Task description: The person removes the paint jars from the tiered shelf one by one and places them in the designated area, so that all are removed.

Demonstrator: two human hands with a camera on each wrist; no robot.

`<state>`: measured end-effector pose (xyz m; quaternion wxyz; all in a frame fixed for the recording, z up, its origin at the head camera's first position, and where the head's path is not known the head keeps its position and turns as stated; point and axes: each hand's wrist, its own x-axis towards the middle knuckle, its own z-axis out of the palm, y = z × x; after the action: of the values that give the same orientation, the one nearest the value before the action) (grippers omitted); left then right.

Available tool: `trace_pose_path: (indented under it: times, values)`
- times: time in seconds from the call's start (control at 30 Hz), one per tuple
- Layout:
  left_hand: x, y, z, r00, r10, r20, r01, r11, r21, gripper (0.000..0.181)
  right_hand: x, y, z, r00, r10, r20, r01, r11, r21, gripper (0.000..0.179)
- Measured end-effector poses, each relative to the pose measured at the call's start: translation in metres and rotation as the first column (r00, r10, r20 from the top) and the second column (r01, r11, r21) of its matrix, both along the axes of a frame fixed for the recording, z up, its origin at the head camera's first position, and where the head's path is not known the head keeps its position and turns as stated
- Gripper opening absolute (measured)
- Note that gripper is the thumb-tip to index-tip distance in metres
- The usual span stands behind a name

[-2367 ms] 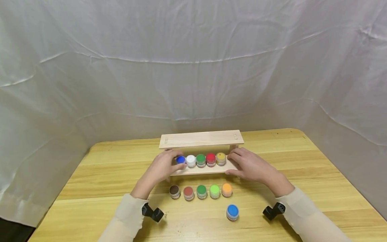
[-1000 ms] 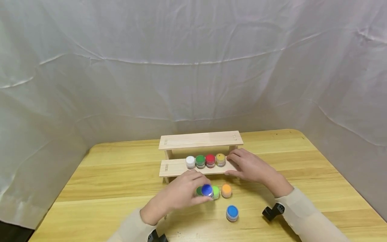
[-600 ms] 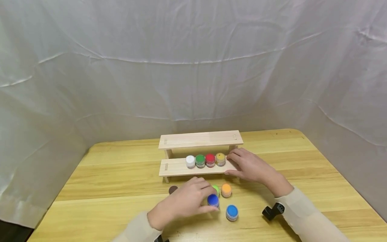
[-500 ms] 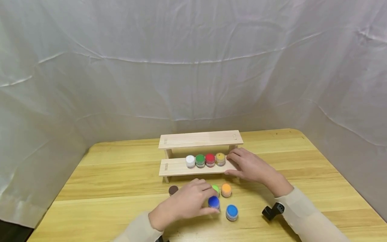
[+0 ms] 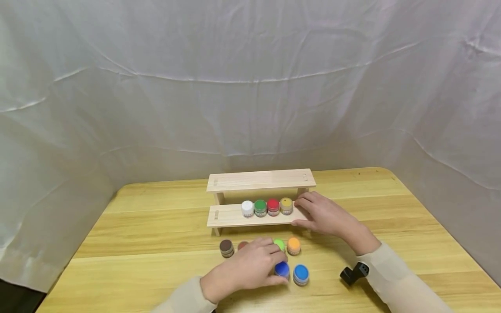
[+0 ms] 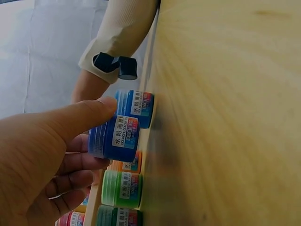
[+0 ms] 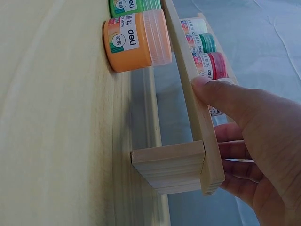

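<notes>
My left hand (image 5: pixel 252 264) pinches a dark blue paint jar (image 5: pixel 282 270) between thumb and fingers, low over the table's front part. Just right of it stands a lighter blue paint jar (image 5: pixel 301 274). In the left wrist view the held dark blue jar (image 6: pixel 117 139) is upright relative to the table; whether its base touches the wood I cannot tell. My right hand (image 5: pixel 326 214) grips the right end of the two-tier wooden rack's lower shelf (image 5: pixel 227 216), thumb at the front edge, as the right wrist view shows. White, green, red and ochre jars stand on that shelf.
Between rack and left hand runs a row of jars: dark brown (image 5: pixel 226 248), reddish brown (image 5: pixel 242 244), light green (image 5: pixel 279 244) and orange (image 5: pixel 293 246). The left hand hides part of it. A bare upper shelf (image 5: pixel 261 179) rises behind. Grey cloth (image 5: pixel 250 117) surrounds the table.
My left hand has taken the dark blue jar off the lower shelf's left end and brought it forward and right, beside the lighter blue jar. The right hand has kept its hold.
</notes>
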<state>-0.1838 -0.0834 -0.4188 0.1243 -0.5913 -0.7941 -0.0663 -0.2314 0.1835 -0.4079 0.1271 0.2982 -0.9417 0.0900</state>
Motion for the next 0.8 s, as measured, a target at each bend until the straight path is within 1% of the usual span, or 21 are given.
trace_pose_path:
  times: [0.23,0.47,0.63,0.8]
  values:
    - [0.0017,0.0010,-0.0020,1.000,0.010,0.017,-0.010,0.999,-0.041,0.041,0.0004,-0.0005,0.0021,1.000,-0.001,0.002,0.001,1.000,0.010,0.056]
    - [0.0027,0.0018,-0.0048,1.000,0.020,0.010,-0.020,0.999,-0.049,0.043,0.0007,-0.0006,0.0028,1.000,-0.006,0.005,0.006,1.000,0.012,0.056]
    - [0.0026,0.0016,-0.0054,0.999,0.026,0.020,-0.025,0.999,-0.042,0.046,0.0006,-0.0006,0.0022,1.000,-0.007,0.008,0.007,1.000,0.013,0.057]
    - [-0.0003,0.0002,-0.0042,1.000,0.010,0.016,-0.010,1.000,0.004,0.050,0.0004,-0.0005,0.0014,1.000,0.000,0.001,0.000,1.000,0.006,0.056]
